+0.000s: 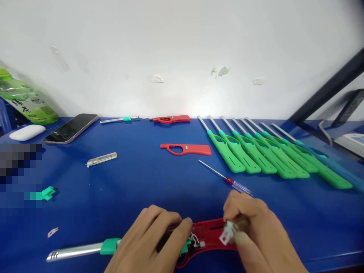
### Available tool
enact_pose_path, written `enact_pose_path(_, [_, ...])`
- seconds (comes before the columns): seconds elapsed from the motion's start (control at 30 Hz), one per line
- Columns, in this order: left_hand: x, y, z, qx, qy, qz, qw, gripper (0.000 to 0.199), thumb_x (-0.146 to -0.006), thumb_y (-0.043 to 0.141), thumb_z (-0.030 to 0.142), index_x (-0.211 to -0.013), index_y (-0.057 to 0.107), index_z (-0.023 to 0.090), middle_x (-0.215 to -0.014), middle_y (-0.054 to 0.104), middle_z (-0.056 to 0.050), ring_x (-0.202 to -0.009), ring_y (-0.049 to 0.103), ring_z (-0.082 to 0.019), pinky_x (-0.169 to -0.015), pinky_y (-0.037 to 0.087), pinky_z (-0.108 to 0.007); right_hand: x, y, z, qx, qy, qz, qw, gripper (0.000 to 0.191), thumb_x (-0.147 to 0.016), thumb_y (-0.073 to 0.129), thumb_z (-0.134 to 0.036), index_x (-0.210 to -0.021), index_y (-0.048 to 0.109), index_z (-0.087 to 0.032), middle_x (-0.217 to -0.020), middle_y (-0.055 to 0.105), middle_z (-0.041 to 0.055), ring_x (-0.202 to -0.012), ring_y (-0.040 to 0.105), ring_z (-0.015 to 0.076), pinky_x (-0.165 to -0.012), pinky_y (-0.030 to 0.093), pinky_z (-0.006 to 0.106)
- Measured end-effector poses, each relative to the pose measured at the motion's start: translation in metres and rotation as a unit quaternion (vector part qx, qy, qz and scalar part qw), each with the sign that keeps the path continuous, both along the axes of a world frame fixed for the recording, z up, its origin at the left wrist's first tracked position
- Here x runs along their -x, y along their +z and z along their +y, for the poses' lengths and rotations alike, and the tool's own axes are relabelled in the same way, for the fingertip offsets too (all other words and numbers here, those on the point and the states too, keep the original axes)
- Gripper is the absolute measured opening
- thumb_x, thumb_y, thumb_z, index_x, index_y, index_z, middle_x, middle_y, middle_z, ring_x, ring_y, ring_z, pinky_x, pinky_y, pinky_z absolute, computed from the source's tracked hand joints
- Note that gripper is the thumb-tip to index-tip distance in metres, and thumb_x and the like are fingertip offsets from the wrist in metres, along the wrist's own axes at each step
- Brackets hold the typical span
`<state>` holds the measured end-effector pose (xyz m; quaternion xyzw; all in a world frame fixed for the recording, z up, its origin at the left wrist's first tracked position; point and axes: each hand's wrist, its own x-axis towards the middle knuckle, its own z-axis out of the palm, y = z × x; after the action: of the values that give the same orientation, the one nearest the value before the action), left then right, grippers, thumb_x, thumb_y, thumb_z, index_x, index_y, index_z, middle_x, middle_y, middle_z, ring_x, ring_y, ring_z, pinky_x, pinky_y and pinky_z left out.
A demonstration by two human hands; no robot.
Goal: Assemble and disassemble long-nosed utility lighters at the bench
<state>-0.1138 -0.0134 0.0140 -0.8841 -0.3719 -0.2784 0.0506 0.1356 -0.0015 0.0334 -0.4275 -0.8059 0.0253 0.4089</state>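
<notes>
A long gas lighter with its red casing open (203, 232) lies at the table's front, with a metal tube (75, 252), a green collar (109, 246) and white wires (195, 238) showing. My left hand (152, 240) is closed over its middle, fingers bent against the casing and hiding part of it. My right hand (254, 231) pinches a small lighter fuel tank with a pale valve end and white clip (226, 234) just above the casing's right end. Most of that tank is hidden by my fingers.
On the blue table (136, 185) lie a screwdriver (227, 180), a red casing half (187, 149), another red lighter (172, 119), a clear fuel tank (102, 158), a green trigger (48, 193) and a white clip (52, 232). Several green lighters (253, 153) line the right; a phone (72, 128) lies left.
</notes>
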Motion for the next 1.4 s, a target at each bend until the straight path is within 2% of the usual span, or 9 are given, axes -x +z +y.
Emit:
enact_pose_path(0.13, [0.001,0.0,0.001,0.008,-0.005,0.003,1.0,0.031,-0.115,0.044,0.024,-0.131,0.071,0.022,-0.107,0.077,-0.002,-0.088,0.069,-0.015,-0.084,0.058,-0.027,0.004,0.003,0.006,0.053,0.051,-0.072,0.995,0.025,-0.115,0.044,-0.032,-0.096,0.059,-0.026,-0.08,0.07,-0.0035,-0.067,0.068,0.0149,-0.068,0.055,0.029])
enact_pose_path(0.23, [0.0,0.0,-0.001,0.01,0.005,-0.005,1.0,0.03,-0.114,0.045,0.022,-0.128,0.072,0.022,-0.107,0.077,-0.001,-0.089,0.069,-0.015,-0.085,0.058,-0.028,0.005,0.005,0.006,0.097,0.065,-0.094,0.989,0.021,-0.111,0.05,-0.026,-0.094,0.062,-0.026,-0.082,0.069,-0.0037,-0.071,0.066,0.0158,-0.072,0.055,0.03])
enact_pose_path(0.5, [0.001,-0.002,-0.004,-0.019,0.013,0.013,1.0,0.031,-0.111,0.048,0.021,-0.13,0.072,0.022,-0.11,0.079,-0.002,-0.094,0.072,-0.017,-0.087,0.06,-0.03,0.003,0.005,0.003,0.116,0.079,-0.083,0.987,0.014,-0.109,0.053,-0.022,-0.099,0.063,-0.028,-0.088,0.069,-0.0045,-0.079,0.065,0.0171,-0.082,0.054,0.031])
enact_pose_path(0.63, [0.001,-0.004,-0.006,-0.03,0.02,0.019,0.999,0.03,-0.111,0.049,0.02,-0.131,0.072,0.023,-0.113,0.079,0.0,-0.098,0.072,-0.018,-0.088,0.06,-0.029,0.004,0.005,0.003,0.124,0.074,-0.088,0.986,0.013,-0.109,0.054,-0.022,-0.1,0.063,-0.028,-0.089,0.069,-0.0041,-0.081,0.065,0.0176,-0.082,0.053,0.032])
enact_pose_path(0.8, [0.001,-0.011,-0.009,-0.044,0.03,0.024,0.998,0.033,-0.115,0.045,0.023,-0.133,0.072,0.024,-0.117,0.078,0.001,-0.108,0.069,-0.018,-0.097,0.056,-0.03,0.003,0.003,0.002,0.131,0.074,-0.088,0.985,0.013,-0.108,0.054,-0.022,-0.1,0.06,-0.029,-0.089,0.069,-0.0052,-0.08,0.065,0.017,-0.083,0.054,0.031])
enact_pose_path(0.93, [0.003,-0.014,-0.01,-0.046,0.03,0.031,0.998,0.033,-0.114,0.046,0.021,-0.135,0.072,0.023,-0.121,0.078,0.001,-0.114,0.067,-0.019,-0.103,0.053,-0.032,0.003,0.004,0.003,0.122,0.074,-0.088,0.986,0.011,-0.108,0.054,-0.023,-0.101,0.06,-0.029,-0.089,0.069,-0.0052,-0.081,0.066,0.0171,-0.084,0.054,0.031])
enact_pose_path(1.1, [0.001,-0.014,-0.01,-0.053,0.039,0.025,0.997,0.034,-0.113,0.046,0.016,-0.134,0.072,0.023,-0.119,0.078,0.003,-0.11,0.068,-0.018,-0.099,0.054,-0.032,0.005,0.005,0.002,0.111,0.068,-0.097,0.987,0.017,-0.112,0.05,-0.028,-0.099,0.061,-0.029,-0.088,0.07,-0.0054,-0.081,0.068,0.0169,-0.084,0.055,0.031])
enact_pose_path(1.3, [-0.002,-0.014,-0.015,-0.072,0.062,0.048,0.994,0.034,-0.114,0.043,0.02,-0.133,0.071,0.024,-0.12,0.079,0.004,-0.108,0.07,-0.019,-0.098,0.053,-0.035,0.008,0.004,0.004,0.046,0.043,-0.09,0.994,0.031,-0.118,0.038,-0.042,-0.104,0.063,-0.031,-0.091,0.075,-0.0057,-0.089,0.073,0.0156,-0.088,0.054,0.029])
enact_pose_path(1.4, [-0.003,-0.013,-0.016,-0.075,0.065,0.046,0.994,0.033,-0.115,0.042,0.02,-0.13,0.072,0.023,-0.117,0.079,0.004,-0.107,0.071,-0.018,-0.098,0.052,-0.034,0.008,0.003,0.003,0.04,0.041,-0.096,0.994,0.032,-0.119,0.036,-0.044,-0.105,0.062,-0.031,-0.093,0.076,-0.0055,-0.092,0.073,0.0156,-0.086,0.053,0.029])
